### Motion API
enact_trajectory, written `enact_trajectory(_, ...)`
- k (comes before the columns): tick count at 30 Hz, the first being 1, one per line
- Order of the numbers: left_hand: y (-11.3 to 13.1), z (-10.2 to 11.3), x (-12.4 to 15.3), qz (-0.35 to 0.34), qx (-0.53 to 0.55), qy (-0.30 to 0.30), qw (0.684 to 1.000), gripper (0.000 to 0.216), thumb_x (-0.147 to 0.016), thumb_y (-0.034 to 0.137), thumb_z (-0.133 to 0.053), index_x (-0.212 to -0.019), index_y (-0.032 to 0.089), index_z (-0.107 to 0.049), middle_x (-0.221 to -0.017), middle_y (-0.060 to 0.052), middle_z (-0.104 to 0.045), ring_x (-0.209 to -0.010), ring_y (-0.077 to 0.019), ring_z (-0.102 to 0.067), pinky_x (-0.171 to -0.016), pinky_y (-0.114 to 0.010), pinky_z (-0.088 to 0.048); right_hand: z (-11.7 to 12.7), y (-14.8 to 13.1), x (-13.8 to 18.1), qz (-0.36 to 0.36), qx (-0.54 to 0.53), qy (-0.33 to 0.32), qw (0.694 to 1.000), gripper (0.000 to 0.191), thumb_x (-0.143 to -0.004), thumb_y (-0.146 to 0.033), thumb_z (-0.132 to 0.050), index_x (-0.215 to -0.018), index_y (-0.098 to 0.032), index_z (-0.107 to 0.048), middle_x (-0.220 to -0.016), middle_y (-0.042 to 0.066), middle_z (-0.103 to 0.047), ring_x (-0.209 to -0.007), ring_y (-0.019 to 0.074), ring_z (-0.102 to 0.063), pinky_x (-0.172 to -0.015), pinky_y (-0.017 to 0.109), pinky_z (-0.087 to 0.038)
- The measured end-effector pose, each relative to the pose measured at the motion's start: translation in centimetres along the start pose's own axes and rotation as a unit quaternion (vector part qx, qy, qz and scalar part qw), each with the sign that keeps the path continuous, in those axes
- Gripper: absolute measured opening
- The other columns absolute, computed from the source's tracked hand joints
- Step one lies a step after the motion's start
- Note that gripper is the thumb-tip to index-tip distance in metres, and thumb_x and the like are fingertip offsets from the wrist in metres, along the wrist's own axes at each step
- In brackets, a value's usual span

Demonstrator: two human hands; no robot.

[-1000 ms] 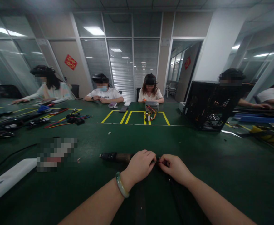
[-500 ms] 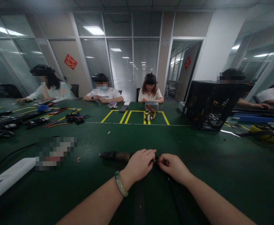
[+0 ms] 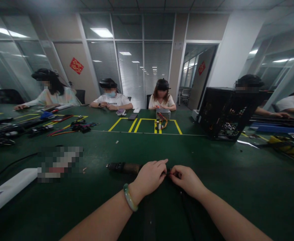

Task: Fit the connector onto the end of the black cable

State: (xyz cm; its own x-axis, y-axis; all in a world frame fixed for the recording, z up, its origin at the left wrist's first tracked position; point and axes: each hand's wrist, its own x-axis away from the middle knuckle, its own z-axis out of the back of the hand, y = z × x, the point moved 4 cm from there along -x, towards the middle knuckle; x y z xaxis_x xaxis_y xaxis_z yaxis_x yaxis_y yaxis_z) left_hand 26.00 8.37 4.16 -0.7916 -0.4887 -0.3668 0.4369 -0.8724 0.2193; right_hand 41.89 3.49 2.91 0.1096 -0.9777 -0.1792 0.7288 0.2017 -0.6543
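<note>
A dark cylindrical tool (image 3: 130, 168) with a brown middle and a narrow metal tip lies on the green tabletop (image 3: 91, 207), its tip towards the left. My left hand (image 3: 150, 174), a jade-coloured bangle (image 3: 130, 198) at its wrist, rests over the tool's right end and hides it. Its fingers are curled around something small and dark that I cannot make out. Close beside it, my right hand (image 3: 186, 177) pinches a thin red and black wire (image 3: 171, 173) between thumb and forefinger. The fingertips of both hands nearly meet.
A black computer case (image 3: 224, 113) stands at the right, behind my right hand. Cables (image 3: 79, 126) are heaped at the left, near a long white object (image 3: 11, 194). A power supply (image 3: 163, 113) with wires sits across the table, before a seated person (image 3: 162, 100).
My hands keep nearly the same place and grip; the right fingers shift very slightly. Across the table, a person's hands have moved a little nearer each other.
</note>
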Motion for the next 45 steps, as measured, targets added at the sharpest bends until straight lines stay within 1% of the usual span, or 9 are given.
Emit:
enact_trajectory(5, 0.25, 0.36, -0.02, -0.007, 0.013, -0.013, 1.0, 0.007, -0.09, 0.018, -0.056, -0.094, 0.022, -0.059, -0.13, -0.001, -0.057, -0.111, -0.0197, -0.056, -0.098, -0.038, -0.043, 0.12, -0.17, 0.1, -0.003, 0.001, -0.004, 1.0, 0.007, -0.086, -0.022, -0.059, -0.082, -0.022, -0.066, -0.076, -0.003, -0.064, -0.068, 0.0137, -0.057, -0.059, 0.023, -0.038)
enact_trajectory(9, 0.11, 0.58, 0.06, 0.019, 0.02, -0.004, 1.0, 0.012, -0.089, 0.021, -0.06, -0.101, 0.022, -0.058, -0.13, -0.003, -0.056, -0.113, -0.0202, -0.055, -0.097, -0.038, -0.044, 0.1, 0.0, 0.15, -0.015, -0.007, -0.014, 1.0, 0.008, -0.087, -0.024, -0.058, -0.085, -0.022, -0.066, -0.081, -0.002, -0.065, -0.069, 0.0143, -0.058, -0.059, 0.023, -0.04)
enact_trajectory(12, -0.08, 0.52, 0.14, 0.038, 0.022, 0.004, 0.999, 0.012, -0.086, 0.023, -0.063, -0.097, 0.02, -0.058, -0.129, -0.005, -0.056, -0.111, -0.0215, -0.056, -0.094, -0.038, -0.046, 0.12, -0.02, 0.17, -0.021, -0.008, -0.017, 1.0, 0.01, -0.088, -0.026, -0.057, -0.086, -0.022, -0.066, -0.081, -0.001, -0.066, -0.07, 0.0149, -0.058, -0.06, 0.024, -0.041)
enact_trajectory(15, 0.09, 0.5, 0.15, 0.023, 0.026, 0.001, 0.999, 0.006, -0.087, 0.02, -0.062, -0.091, 0.02, -0.058, -0.127, -0.004, -0.058, -0.109, -0.0213, -0.057, -0.094, -0.039, -0.046, 0.11, -0.18, 0.13, -0.018, -0.003, -0.014, 1.0, 0.011, -0.088, -0.026, -0.057, -0.085, -0.021, -0.067, -0.081, -0.001, -0.066, -0.069, 0.015, -0.058, -0.06, 0.024, -0.041)
enact_trajectory(20, 0.36, 0.55, 0.02, 0.006, 0.019, -0.002, 1.0, 0.006, -0.089, 0.015, -0.058, -0.091, 0.021, -0.058, -0.124, -0.001, -0.06, -0.108, -0.0189, -0.057, -0.094, -0.037, -0.045, 0.04, -0.21, 0.02, -0.01, 0.004, -0.008, 1.0, 0.01, -0.087, -0.025, -0.058, -0.084, -0.021, -0.067, -0.079, -0.001, -0.066, -0.068, 0.0145, -0.057, -0.059, 0.023, -0.04)
enact_trajectory(24, 0.11, 0.25, -0.07, 0.021, 0.007, 0.004, 1.0, 0.01, -0.087, 0.018, -0.061, -0.095, 0.021, -0.057, -0.126, -0.003, -0.058, -0.109, -0.0206, -0.057, -0.094, -0.038, -0.046, -0.01, -0.08, -0.03, -0.011, -0.004, -0.008, 1.0, 0.01, -0.087, -0.025, -0.058, -0.083, -0.021, -0.066, -0.075, -0.002, -0.065, -0.065, 0.0137, -0.056, -0.058, 0.023, -0.038)
enact_trajectory(30, 0.08, 0.28, 0.08, 0.02, -0.003, 0.02, 1.0, 0.008, -0.086, 0.022, -0.065, -0.09, 0.021, -0.058, -0.121, -0.002, -0.06, -0.111, -0.0202, -0.055, -0.106, -0.043, -0.034, -0.07, -0.03, 0.0, -0.02, 0.003, -0.01, 1.0, 0.011, -0.088, -0.026, -0.057, -0.085, -0.02, -0.066, -0.079, -0.001, -0.066, -0.069, 0.0145, -0.058, -0.061, 0.024, -0.04)
enact_trajectory(35, -0.08, 0.42, 0.02, 0.049, 0.005, 0.014, 0.999, 0.007, -0.086, 0.026, -0.066, -0.09, 0.022, -0.062, -0.105, -0.001, -0.065, -0.099, -0.0207, -0.059, -0.09, -0.037, -0.044, 0.28, 0.16, -0.08, -0.022, -0.001, -0.011, 1.0, 0.012, -0.089, -0.028, -0.057, -0.088, -0.022, -0.068, -0.085, 0.0, -0.067, -0.074, 0.0155, -0.059, -0.063, 0.025, -0.042)
enact_trajectory(45, -0.54, 0.3, -0.07, 0.08, 0.0, 0.01, 0.997, 0.014, -0.088, 0.031, -0.064, -0.096, 0.021, -0.059, -0.094, -0.001, -0.063, -0.088, -0.0198, -0.059, -0.077, -0.034, -0.045, 0.33, -0.03, -0.05, -0.027, 0.001, -0.005, 1.0, 0.011, -0.088, -0.029, -0.059, -0.088, -0.023, -0.069, -0.084, 0.0, -0.067, -0.072, 0.0161, -0.058, -0.062, 0.026, -0.042)
